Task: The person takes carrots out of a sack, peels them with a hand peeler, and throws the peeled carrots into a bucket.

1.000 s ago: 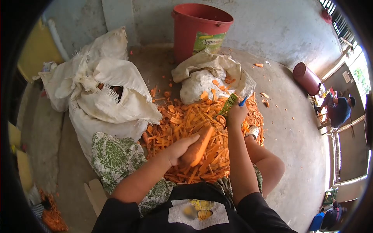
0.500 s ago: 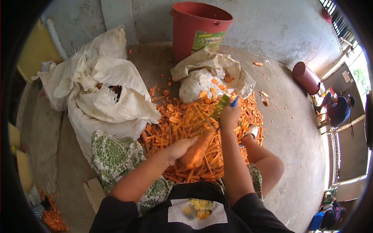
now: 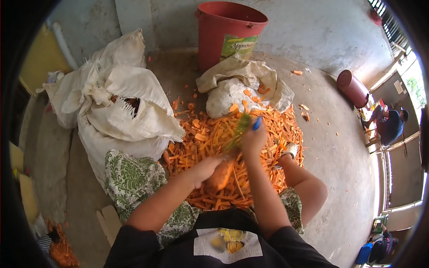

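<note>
My left hand (image 3: 207, 170) is wrapped round a thick orange carrot (image 3: 221, 177), low over a heap of orange peelings and slices (image 3: 201, 138). Gripped in my right hand (image 3: 253, 139) is a tool with a blue handle (image 3: 257, 123) and a green slotted blade (image 3: 240, 129), smeared by motion. The blade is close to the carrot's far end; whether they touch I cannot tell. The heap lies on the floor between my legs.
White sacks (image 3: 129, 118) stand at the left, and another sack (image 3: 232, 96) lies behind the heap. A red bucket (image 3: 212, 40) is by the wall. A fallen bin (image 3: 353, 91) and a seated person (image 3: 389, 128) are at the right.
My right hand has come nearer and to the left with the tool, from beyond the carrot to close beside its far end. My left hand, still holding the carrot, has shifted only slightly.
</note>
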### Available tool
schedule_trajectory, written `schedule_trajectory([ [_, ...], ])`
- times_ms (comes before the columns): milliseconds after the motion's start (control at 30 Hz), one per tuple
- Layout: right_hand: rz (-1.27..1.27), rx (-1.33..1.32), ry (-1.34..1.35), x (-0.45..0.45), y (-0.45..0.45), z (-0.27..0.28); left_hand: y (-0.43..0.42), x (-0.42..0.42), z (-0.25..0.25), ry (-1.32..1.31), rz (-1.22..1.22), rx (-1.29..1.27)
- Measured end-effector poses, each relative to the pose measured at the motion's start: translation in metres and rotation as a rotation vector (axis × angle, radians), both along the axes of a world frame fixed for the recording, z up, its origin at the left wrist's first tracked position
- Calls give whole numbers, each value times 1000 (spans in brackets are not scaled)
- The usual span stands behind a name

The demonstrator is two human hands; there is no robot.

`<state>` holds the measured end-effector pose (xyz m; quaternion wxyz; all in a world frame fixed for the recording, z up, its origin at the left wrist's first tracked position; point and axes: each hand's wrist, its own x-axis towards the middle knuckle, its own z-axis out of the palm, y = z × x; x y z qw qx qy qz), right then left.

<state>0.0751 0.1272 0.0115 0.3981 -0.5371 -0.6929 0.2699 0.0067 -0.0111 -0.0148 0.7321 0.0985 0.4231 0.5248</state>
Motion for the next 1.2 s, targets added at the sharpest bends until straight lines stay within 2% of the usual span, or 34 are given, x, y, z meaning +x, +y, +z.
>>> schedule_trajectory([
  [33,-87,-38,-20,5,26,3,-3,4,2,39,-87,-36],
  [67,-148,125,26,9,47,-4,-3,7,3,41,-94,-36],
  [100,-198,154,29,12,61,3,-2,8,4,6,-70,-23],
  [133,-255,66,41,18,68,6,0,9,6,-30,-43,-9],
  [200,-87,-56,277,22,56,17,3,1,7,-69,-25,-28],
  [300,109,-113,278,11,-5,34,12,-8,-20,-269,134,11],
  [433,226,-61,212,3,-51,13,14,-10,-17,-349,119,81],
  [500,182,-40,28,3,-54,12,12,-6,-10,-203,155,50],
  [533,183,-44,26,3,-49,4,11,-8,-13,-206,157,46],
  [600,74,40,1,1,-22,-13,13,-13,-21,6,-33,79],
  [667,-60,9,74,9,21,5,2,7,4,-4,-89,-44],
  [700,-128,94,40,15,47,-5,3,7,-18,-8,-129,-24],
  [733,-198,183,5,16,57,-5,3,6,-13,-7,-135,-23],
  [767,-200,189,8,20,62,-6,4,3,-4,-122,-91,2],
  [800,-120,14,199,22,49,14,4,2,4,-242,-45,22],
  [833,-38,-162,388,24,38,23,7,-3,9,-199,-12,-50],
  [867,23,-141,330,23,25,19,8,-4,4,-201,-9,-49],
  [933,130,-85,257,14,-15,15,14,-7,-15,-400,169,53],
  [967,227,-94,337,9,-30,5,17,-6,-24,-387,187,73],
  [1067,189,-74,78,6,-52,4,13,-3,-10,-344,139,74],
  [1100,193,-76,78,5,-46,-2,12,-4,-11,-344,143,73],
  [1167,24,34,148,4,-18,-16,10,-7,-12,-83,-28,20],
  [1200,-49,59,128,9,6,-14,7,-2,-5,-85,-28,19],
])
